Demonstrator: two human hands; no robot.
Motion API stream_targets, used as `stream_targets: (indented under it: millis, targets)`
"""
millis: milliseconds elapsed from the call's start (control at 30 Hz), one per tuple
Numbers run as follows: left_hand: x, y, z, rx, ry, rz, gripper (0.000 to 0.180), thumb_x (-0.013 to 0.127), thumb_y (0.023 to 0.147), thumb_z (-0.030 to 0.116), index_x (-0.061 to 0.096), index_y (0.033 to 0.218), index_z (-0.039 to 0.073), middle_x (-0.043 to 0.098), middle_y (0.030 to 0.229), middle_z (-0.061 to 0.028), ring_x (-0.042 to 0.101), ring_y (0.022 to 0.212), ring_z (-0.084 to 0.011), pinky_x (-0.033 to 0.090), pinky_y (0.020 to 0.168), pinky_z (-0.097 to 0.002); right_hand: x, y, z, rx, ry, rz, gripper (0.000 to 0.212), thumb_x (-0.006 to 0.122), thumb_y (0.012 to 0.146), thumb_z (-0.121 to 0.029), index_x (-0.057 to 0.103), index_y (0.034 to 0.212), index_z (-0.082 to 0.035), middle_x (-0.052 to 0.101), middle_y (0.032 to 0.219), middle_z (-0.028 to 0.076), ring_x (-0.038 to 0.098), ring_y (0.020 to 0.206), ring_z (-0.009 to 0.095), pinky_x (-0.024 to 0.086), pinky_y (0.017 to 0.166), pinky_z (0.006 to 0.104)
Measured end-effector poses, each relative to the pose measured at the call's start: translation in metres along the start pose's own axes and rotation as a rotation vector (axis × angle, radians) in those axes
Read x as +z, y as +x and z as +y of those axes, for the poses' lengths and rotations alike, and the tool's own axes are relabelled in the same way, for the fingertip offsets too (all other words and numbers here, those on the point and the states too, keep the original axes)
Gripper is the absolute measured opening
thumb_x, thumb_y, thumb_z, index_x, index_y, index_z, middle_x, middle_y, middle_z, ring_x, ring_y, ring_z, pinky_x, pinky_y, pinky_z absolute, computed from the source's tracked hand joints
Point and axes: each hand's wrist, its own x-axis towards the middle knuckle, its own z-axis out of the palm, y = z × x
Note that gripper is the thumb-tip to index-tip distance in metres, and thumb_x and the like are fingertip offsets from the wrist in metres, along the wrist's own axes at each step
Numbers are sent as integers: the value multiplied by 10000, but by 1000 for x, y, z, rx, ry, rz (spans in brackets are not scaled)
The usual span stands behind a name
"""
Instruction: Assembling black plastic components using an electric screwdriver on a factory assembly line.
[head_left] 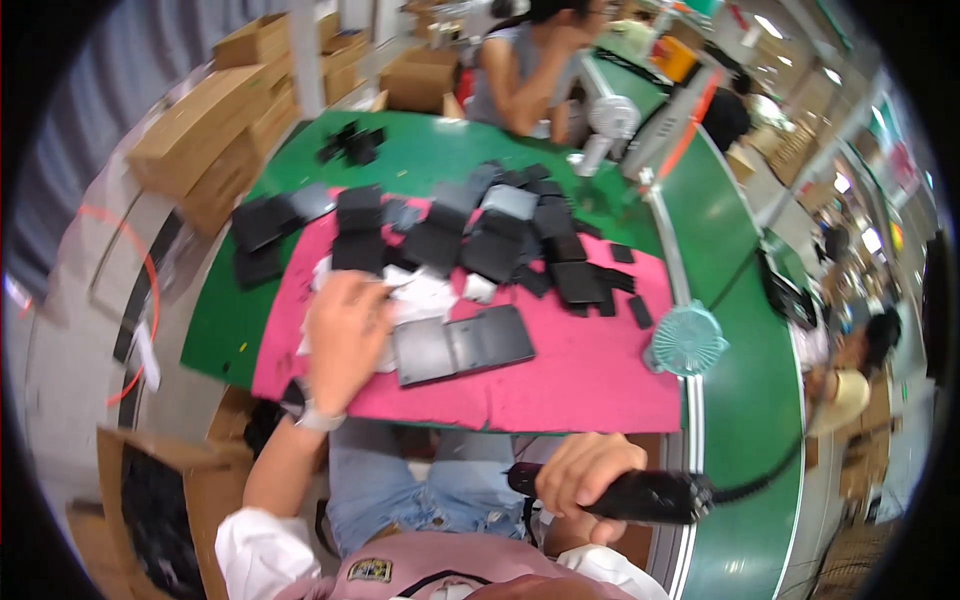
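Note:
My right hand (592, 474) is wrapped around a black electric screwdriver (650, 497), held level past the table's near edge, its cord trailing off to the right. My left hand (345, 330) hovers over crumpled white sheets (425, 297), slightly blurred; its fingertips are pinched together, and whatever sits between them is too small to tell. Just right of that hand lies a black plastic case (465, 345), two rectangular sections side by side, on the pink mat (560, 395). Stacks of similar black plastic parts (433, 247) stand beyond both.
A teal fan (687, 340) stands at the mat's right edge, and a white fan (607, 125) farther back. Black pieces (352, 145) lie on the green table (420, 130) at far left. Cardboard boxes (200, 130) line the left. A person (525, 80) sits across the table.

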Motion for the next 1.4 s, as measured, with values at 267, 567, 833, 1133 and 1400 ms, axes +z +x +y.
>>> stream_targets:
  millis: [267,567,833,1133,1400]
  targets:
    - [6,4,-41,-132,316,-133,135,674,745,97,562,767,26,535,830,-115,545,847,-315,460,662,-422,-6,-9,19,50,44,172,353,724,725,-120,527,966,47,535,578,82,523,446,192,432,406,304]
    - [6,2,-36,-114,169,51,51,621,795,28,605,808,-18,563,799,-131,571,758,-323,459,659,-388,-29,-3,25,80,95,225,359,706,724,-107,504,983,37,515,593,79,503,463,173,421,437,298]
    - [8,0,-37,-149,124,118,66,627,785,21,631,849,4,623,797,-116,605,736,-294,483,654,-375,-35,23,34,224,143,367,396,731,726,-178,468,956,7,447,557,58,431,440,144,365,403,276]
    - [5,2,-33,-154,-62,112,73,620,818,5,629,886,-23,638,806,-148,621,717,-311,480,638,-356,-52,93,32,174,-129,342,404,676,774,-239,422,997,-19,440,546,44,445,409,149,368,398,284]
    - [7,8,1,-331,-524,-68,68,669,784,18,655,843,-13,666,791,-85,630,669,-157,484,583,-271,-66,112,33,-83,-107,269,417,566,862,-392,432,1074,-58,445,594,-3,467,429,134,444,518,314]
